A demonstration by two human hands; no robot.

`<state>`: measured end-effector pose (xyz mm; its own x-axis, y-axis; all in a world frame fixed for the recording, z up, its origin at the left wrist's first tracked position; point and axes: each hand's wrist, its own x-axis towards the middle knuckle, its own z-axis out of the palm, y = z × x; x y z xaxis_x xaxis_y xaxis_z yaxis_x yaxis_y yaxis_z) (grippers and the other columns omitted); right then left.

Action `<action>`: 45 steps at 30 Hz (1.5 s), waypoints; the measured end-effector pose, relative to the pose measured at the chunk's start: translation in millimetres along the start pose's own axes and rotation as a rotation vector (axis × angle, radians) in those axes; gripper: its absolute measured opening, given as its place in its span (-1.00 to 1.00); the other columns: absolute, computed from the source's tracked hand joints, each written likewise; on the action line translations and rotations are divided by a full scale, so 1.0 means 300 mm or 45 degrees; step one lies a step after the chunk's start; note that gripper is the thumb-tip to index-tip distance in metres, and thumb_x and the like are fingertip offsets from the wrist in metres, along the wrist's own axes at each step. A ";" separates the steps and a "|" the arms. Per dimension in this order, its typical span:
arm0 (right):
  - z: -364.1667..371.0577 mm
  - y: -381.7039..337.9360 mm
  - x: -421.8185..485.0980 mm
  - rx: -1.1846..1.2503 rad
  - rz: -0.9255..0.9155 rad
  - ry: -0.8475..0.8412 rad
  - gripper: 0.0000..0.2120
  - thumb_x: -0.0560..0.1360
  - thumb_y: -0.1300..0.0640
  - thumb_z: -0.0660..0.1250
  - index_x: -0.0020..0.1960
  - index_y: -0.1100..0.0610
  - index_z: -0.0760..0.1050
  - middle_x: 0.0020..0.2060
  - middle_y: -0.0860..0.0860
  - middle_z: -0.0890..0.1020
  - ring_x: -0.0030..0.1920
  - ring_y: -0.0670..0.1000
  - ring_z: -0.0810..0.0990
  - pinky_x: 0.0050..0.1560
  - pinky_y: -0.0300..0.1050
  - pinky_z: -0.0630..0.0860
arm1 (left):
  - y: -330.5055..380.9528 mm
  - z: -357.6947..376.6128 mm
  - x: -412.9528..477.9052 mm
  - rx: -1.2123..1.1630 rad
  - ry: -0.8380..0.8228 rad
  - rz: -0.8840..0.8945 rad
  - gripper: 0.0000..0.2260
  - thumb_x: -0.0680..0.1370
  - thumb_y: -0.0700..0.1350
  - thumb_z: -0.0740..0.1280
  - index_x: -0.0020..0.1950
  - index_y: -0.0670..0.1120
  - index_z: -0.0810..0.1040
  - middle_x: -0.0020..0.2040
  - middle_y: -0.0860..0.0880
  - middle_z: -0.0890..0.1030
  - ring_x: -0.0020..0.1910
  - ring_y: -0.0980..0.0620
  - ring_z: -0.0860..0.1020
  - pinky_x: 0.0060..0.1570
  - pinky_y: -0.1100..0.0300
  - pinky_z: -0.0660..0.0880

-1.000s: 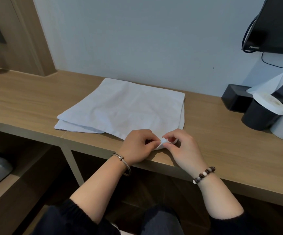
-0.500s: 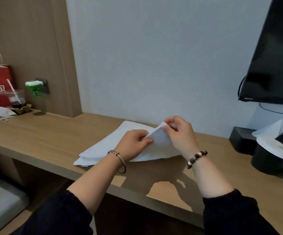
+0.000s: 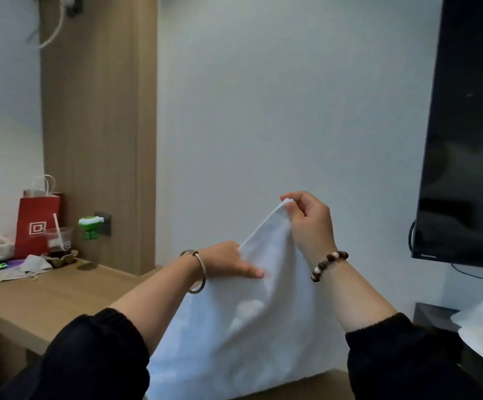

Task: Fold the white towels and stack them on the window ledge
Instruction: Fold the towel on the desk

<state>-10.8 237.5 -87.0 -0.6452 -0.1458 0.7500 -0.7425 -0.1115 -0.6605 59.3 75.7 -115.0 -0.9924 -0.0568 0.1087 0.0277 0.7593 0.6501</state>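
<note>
A white towel (image 3: 240,327) hangs in the air in front of the wall, lifted off the wooden counter (image 3: 49,295). My right hand (image 3: 309,223) pinches its top corner, held highest. My left hand (image 3: 228,259), with a metal bangle on the wrist, grips the towel's upper edge lower down and to the left. The cloth drapes down between my forearms and its lower part hides the counter behind it. No window ledge is in sight.
A black TV screen (image 3: 471,134) hangs on the right wall. A black tissue box (image 3: 436,316) sits below it. At the left end of the counter stand a red paper bag (image 3: 36,223), a plastic drink cup (image 3: 59,239) and loose cloths.
Both hands have raised the towel from flat on the counter into the air. The right hand rose higher with the corner, and my view tilted upward.
</note>
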 end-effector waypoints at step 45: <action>0.153 0.176 0.120 -0.622 0.280 0.372 -0.59 0.48 0.47 0.09 0.27 0.22 0.33 0.24 0.17 0.42 0.07 0.20 0.51 -0.13 -0.05 0.40 | -0.201 -0.358 -0.220 0.621 0.560 -0.041 -0.70 0.56 0.05 0.30 -0.16 -0.17 0.59 -0.20 -0.15 0.61 -0.17 -0.07 0.53 -0.14 0.07 0.44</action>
<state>-64.9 181.1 -96.6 -0.7642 0.1693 0.6224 -0.5381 0.3647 -0.7599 135.9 -36.2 -80.6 -0.8478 -0.2652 0.4593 -0.1608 0.9538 0.2539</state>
